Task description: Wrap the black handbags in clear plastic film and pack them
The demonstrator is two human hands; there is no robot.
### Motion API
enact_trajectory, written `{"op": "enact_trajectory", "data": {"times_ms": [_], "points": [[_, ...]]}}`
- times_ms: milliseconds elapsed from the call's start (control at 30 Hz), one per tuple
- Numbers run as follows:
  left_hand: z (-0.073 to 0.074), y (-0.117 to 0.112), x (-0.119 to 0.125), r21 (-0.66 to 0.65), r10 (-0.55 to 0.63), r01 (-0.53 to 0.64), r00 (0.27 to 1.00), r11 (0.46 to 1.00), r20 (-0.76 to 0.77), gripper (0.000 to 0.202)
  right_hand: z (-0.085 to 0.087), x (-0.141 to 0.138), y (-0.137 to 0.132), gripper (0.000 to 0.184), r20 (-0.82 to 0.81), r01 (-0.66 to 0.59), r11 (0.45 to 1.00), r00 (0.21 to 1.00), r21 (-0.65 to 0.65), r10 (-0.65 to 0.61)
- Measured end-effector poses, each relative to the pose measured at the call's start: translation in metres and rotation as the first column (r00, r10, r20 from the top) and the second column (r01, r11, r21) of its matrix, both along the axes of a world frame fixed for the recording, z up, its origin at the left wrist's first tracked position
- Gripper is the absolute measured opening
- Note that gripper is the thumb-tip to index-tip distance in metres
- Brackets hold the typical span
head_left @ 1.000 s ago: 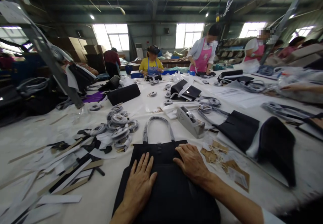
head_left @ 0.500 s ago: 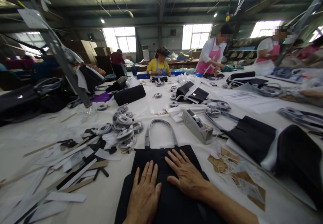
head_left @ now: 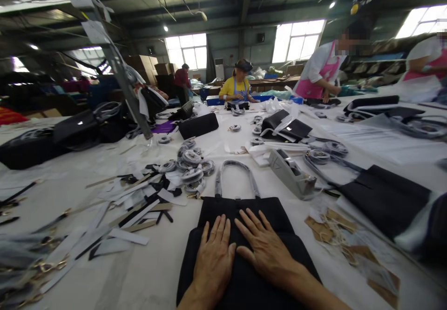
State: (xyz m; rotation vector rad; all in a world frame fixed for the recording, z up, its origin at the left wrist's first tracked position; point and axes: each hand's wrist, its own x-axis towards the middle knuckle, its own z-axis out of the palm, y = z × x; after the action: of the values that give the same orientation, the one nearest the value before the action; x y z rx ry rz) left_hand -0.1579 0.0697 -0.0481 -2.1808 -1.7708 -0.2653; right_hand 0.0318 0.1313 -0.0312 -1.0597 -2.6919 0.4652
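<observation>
A black handbag [head_left: 244,207] lies flat on the white table in front of me, its lower end cut off by the frame. Its wrapped handle [head_left: 238,165] stretches away from me in a loop. On the left part of the bag rests my left hand [head_left: 214,259], palm down with fingers stretched out. My right hand [head_left: 267,249] lies flat on the right part, fingers spread and angled inward. Neither hand grasps anything. The two thumbs are close together but apart.
Left of the bag are coiled wrapped straps [head_left: 192,165] and scattered strips [head_left: 139,217]. A grey tape dispenser [head_left: 291,175] stands to the right, near brown tags with strings [head_left: 335,228] and another black bag [head_left: 384,198]. A metal post [head_left: 129,91] rises at left. Co-workers stand across the table.
The camera view has swung left, so the scene sits further right. Both hands stay flat on the bag; my left hand is slightly nearer the right one.
</observation>
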Motion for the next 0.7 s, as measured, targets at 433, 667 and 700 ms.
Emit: {"op": "enact_trajectory", "data": {"times_ms": [433,667,700], "points": [[0.005,0.014,0.006,-0.112,-0.049,0.089,0.946,0.99,0.32,0.04,-0.032,0.004,0.01,0.063,0.022,-0.025,0.972,1.0,0.232,0.021],[0.024,0.016,0.017,-0.085,-0.101,0.152,0.895,0.985,0.434,0.04,-0.022,0.004,0.009,0.06,0.018,-0.044,0.975,0.999,0.217,0.041],[0.032,0.022,0.023,-0.058,-0.131,0.179,0.873,0.982,0.469,0.042,-0.02,0.003,0.007,0.061,0.015,-0.044,0.979,0.999,0.201,0.042]]}}
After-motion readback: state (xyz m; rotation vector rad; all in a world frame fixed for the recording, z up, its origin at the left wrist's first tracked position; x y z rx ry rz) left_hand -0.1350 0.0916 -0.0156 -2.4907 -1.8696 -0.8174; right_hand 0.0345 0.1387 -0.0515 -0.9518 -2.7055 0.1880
